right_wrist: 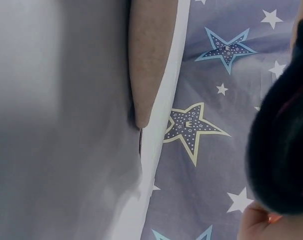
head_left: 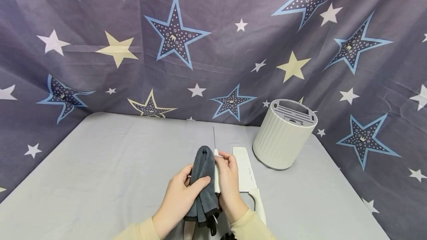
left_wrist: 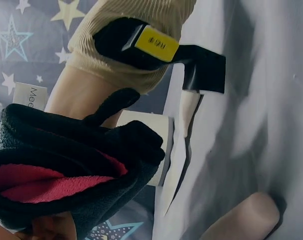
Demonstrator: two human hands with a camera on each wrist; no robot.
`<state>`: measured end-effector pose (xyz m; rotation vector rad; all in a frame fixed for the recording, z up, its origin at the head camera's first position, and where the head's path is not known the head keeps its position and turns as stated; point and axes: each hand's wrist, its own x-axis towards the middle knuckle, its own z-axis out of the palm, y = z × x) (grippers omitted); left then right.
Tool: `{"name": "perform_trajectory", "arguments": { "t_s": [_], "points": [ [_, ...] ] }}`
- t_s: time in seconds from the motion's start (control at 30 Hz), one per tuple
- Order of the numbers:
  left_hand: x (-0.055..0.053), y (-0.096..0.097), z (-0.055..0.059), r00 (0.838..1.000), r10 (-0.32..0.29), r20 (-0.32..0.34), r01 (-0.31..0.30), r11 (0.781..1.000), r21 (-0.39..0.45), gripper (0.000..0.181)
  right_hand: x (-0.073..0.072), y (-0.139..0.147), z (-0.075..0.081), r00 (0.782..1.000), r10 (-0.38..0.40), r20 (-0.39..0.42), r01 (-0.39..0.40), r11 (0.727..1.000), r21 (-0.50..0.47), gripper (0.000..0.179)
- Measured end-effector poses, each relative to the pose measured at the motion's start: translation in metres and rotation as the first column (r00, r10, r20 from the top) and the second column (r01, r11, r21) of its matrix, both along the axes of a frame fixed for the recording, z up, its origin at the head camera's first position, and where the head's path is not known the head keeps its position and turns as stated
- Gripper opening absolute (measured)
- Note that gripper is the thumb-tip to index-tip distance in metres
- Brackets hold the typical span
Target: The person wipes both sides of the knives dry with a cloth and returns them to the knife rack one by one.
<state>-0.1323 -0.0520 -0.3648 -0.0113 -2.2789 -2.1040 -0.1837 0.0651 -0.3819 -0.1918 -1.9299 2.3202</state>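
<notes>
My left hand (head_left: 181,193) grips a folded dark grey cloth (head_left: 204,184), thumb across its front. A pink inner side and black edging show on the cloth (left_wrist: 66,165) in the left wrist view. Close beside it, my right hand (head_left: 229,180) holds a knife by its white handle (head_left: 217,177). The thin blade (head_left: 214,138) points away toward the back of the table, seen nearly edge-on. Right of that hand lies a white cleaver (head_left: 244,169), its handle (head_left: 258,205) toward me.
A ribbed cream knife block (head_left: 283,136) with a slotted top stands at the back right. Another pale handle (head_left: 189,229) lies below the cloth, near the front. Star-patterned fabric (head_left: 200,47) hangs behind the grey-covered table (head_left: 116,166).
</notes>
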Motion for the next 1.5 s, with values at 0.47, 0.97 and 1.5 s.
{"name": "perform_trajectory", "arguments": {
  "t_s": [0.47, 0.97, 1.5],
  "points": [
    [0.007, 0.002, -0.002, 0.996, -0.082, 0.046, 0.080, 0.996, 0.030, 0.054, -0.007, 0.005, -0.001, 1.000, -0.007, -0.015, 0.007, 0.999, -0.039, 0.031],
    [-0.003, 0.004, -0.006, 0.999, -0.012, -0.036, 0.011, 1.000, -0.029, 0.044, -0.010, 0.004, -0.003, 1.000, 0.013, -0.027, -0.013, 1.000, -0.007, 0.032],
    [-0.020, -0.001, -0.005, 0.990, 0.054, -0.132, -0.066, 0.994, -0.087, 0.040, -0.007, -0.002, 0.000, 0.999, 0.047, 0.004, -0.047, 0.999, 0.024, 0.032]
  ]
}}
